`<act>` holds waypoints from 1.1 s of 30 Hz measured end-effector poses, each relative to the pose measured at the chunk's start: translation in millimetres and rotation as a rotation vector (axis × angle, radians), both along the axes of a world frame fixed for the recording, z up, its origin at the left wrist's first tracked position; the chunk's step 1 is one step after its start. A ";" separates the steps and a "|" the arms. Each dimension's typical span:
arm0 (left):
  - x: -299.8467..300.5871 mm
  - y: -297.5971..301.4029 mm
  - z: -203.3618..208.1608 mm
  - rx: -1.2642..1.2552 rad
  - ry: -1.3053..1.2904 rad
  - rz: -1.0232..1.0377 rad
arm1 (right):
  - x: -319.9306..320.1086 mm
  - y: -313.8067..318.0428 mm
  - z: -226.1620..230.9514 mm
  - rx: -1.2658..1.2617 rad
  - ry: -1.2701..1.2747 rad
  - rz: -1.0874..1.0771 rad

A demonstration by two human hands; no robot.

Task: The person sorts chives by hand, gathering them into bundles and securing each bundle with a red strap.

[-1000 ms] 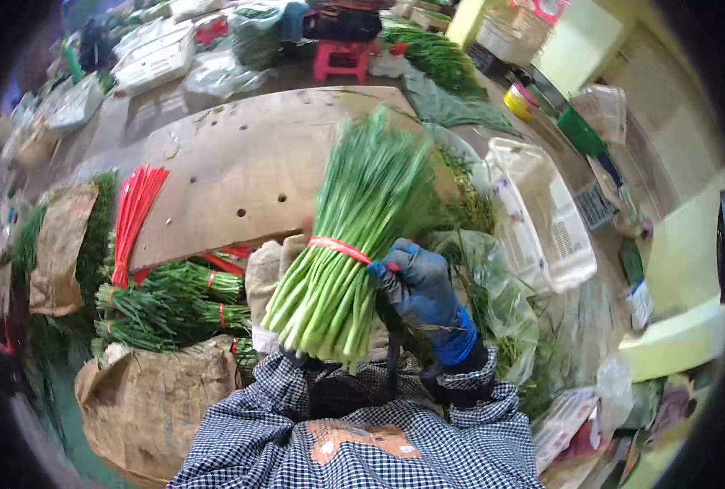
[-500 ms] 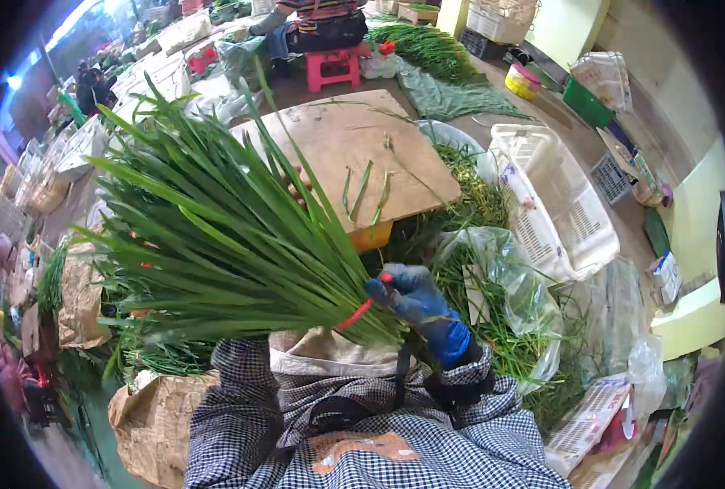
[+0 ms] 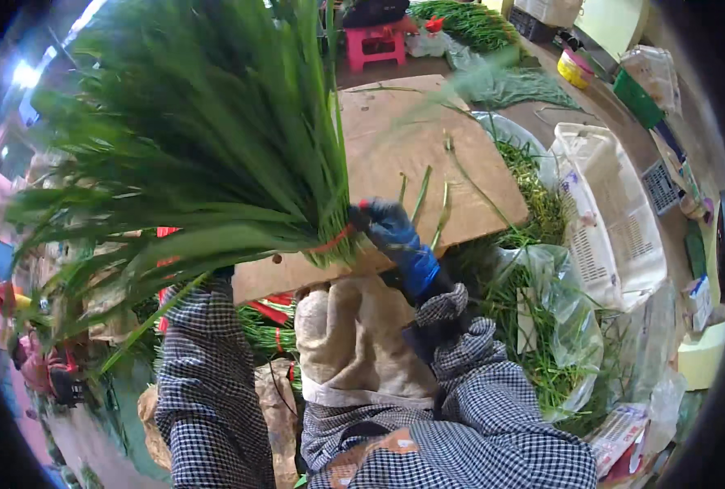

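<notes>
A large bundle of long flat green leaves (image 3: 240, 155), like garlic chives, fans out over the left side, its leaf tips blurred by motion. Around its stem end runs a red band (image 3: 330, 242). My right hand (image 3: 391, 236), in a blue glove, is closed on the bundle's stem end beside the band. My left sleeve (image 3: 203, 350) reaches up under the leaves, which hide that hand. Beneath the bundle lies a wooden board (image 3: 411, 138) with a few loose stalks (image 3: 422, 191) on it.
White plastic crates (image 3: 623, 220) stand to the right of the board. A clear plastic bag (image 3: 554, 301) lies among cut green trimmings (image 3: 534, 359). A pink stool (image 3: 375, 47) and a heap of greens (image 3: 468, 28) are at the back. More banded bundles (image 3: 269, 336) lie below the board.
The bundle has been lifted and swung up and away from my lap, over the board. My right hand has moved forward with it. My view has shifted left.
</notes>
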State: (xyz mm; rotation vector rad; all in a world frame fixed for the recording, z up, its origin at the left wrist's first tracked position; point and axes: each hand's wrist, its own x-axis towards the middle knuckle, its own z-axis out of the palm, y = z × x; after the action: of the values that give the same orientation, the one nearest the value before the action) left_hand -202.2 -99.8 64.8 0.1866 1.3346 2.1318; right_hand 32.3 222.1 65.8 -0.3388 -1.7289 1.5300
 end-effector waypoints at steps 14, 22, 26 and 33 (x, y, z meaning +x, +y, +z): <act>-26.5 -13.6 -1.5 -0.056 0.052 0.047 | -22.4 12.0 -21.7 -0.195 0.389 0.169; -36.6 -32.5 -7.2 -0.069 0.068 0.072 | -13.5 15.7 28.6 0.140 0.092 -0.058; -40.8 -29.9 -0.8 -0.071 0.080 0.076 | -9.7 8.8 -5.9 0.012 0.486 -0.060; -46.9 -34.8 -9.9 -0.063 0.083 0.078 | 2.7 11.1 34.0 0.331 0.057 -0.174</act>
State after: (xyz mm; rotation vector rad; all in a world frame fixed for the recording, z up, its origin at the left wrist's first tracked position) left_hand -249.0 -134.6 54.9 0.2030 1.4775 2.1633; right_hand 35.0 233.2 99.8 -0.2637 -1.8195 1.0974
